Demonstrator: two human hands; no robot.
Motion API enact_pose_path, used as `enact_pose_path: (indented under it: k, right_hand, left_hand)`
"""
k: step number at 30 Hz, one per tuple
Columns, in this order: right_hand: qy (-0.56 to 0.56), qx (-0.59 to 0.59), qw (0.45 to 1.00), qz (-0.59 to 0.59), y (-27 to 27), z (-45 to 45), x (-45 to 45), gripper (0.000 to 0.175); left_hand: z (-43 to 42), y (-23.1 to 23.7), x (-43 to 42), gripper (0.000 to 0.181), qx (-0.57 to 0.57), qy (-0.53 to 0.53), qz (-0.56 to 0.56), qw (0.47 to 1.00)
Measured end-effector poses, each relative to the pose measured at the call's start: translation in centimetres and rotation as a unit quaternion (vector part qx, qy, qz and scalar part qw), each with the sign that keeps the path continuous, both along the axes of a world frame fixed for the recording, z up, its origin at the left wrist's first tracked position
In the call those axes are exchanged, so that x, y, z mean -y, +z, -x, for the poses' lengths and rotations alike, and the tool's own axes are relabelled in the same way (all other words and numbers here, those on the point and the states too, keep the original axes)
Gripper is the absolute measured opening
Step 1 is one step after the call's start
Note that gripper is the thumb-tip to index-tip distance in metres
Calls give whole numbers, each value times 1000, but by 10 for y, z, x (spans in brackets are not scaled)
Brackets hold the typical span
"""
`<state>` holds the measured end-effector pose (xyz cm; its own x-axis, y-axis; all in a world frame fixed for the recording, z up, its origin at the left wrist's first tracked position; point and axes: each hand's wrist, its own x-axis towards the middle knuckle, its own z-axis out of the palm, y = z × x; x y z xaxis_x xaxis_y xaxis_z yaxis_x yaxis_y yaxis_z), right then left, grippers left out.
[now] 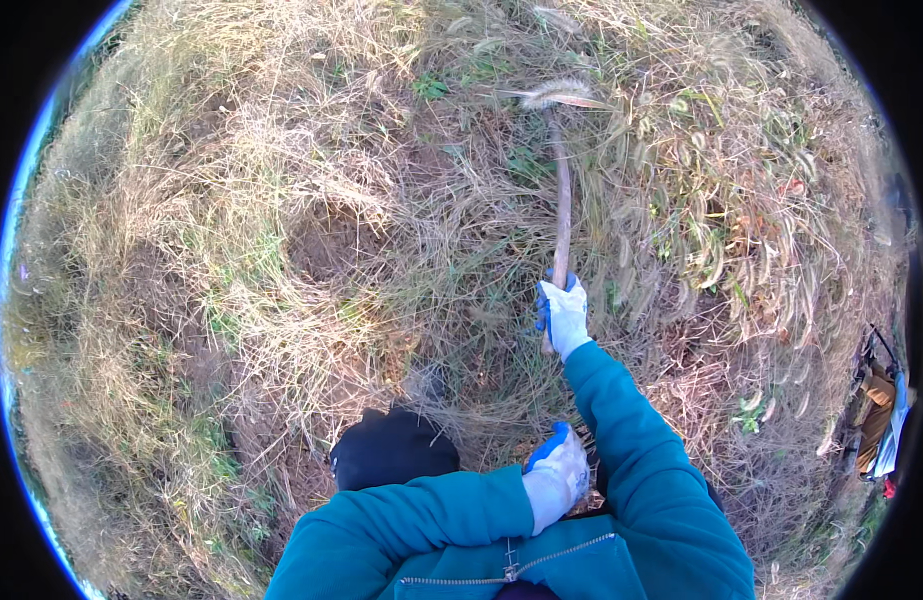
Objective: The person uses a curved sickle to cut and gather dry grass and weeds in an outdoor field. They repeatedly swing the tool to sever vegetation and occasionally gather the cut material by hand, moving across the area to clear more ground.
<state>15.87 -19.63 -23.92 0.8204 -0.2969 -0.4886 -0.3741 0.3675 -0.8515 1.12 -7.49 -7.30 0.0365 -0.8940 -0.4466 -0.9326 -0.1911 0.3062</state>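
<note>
My right hand (563, 313), in a white glove with blue palm and fingers, grips a slightly curved wooden tool handle (562, 195). The handle points away from me over the grass, and its butt shows just below the glove. Around its far end lie a pale flat strip and a fuzzy foxtail seed head (557, 94), so I cannot tell what kind of head the tool has. My left hand (557, 472), gloved the same way, is close to my chest with its fingers bent. Its palm is turned out of sight, and nothing shows in it.
Dry, flattened grass (311, 180) covers the ground, with bare soil (330, 244) showing in places. Foxtail grass (713, 240) stands thicker on the right. My dark-clad knee (394, 448) juts forward at lower left. Brown and light-blue cloth-like shapes (881, 420) appear at the right rim.
</note>
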Motion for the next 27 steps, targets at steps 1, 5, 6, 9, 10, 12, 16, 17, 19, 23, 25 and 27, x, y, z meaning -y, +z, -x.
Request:
enact_pose_path:
  k: [1,5,6,9,10,12,16,17,19,23,25,27]
  right_hand:
    - [-24,-9,1000,8,4,-20,1,24]
    - [-63,44,991,105,11,-87,-16,21]
    - [-16,15,993,112,8,-88,-26,21]
    - [146,-96,959,221,-6,-56,-52,48]
    - [156,-90,953,243,-13,-27,-60,56]
    - [174,-112,947,244,-23,31,-62,63]
    - [226,-90,921,302,-35,111,-41,62]
    - [239,-101,911,320,-36,121,-36,61]
    - [200,-1,924,327,-33,122,-28,49]
    - [121,1,967,224,-7,82,-15,39]
    - [72,0,952,296,8,42,-8,39]
    - [45,-1,930,364,19,2,3,39]
  left_hand:
    - [1,1,0,36,-3,-6,-8,1000]
    - [4,5,2,38,-18,-27,-72,997]
    - [4,6,3,38,-23,-40,-82,996]
    - [2,7,0,38,-56,-2,-32,998]
    - [2,7,0,38,-44,-6,-26,999]
    - [5,9,2,38,-3,-22,-54,998]
    - [10,9,5,40,-40,-21,-57,997]
    - [10,7,9,41,-62,-33,-81,994]
    - [10,5,10,39,-58,-36,-90,994]
    - [18,1,4,34,2,1,-48,999]
    - [21,1,4,32,4,0,-49,999]
    - [23,3,6,31,-2,-12,-64,998]
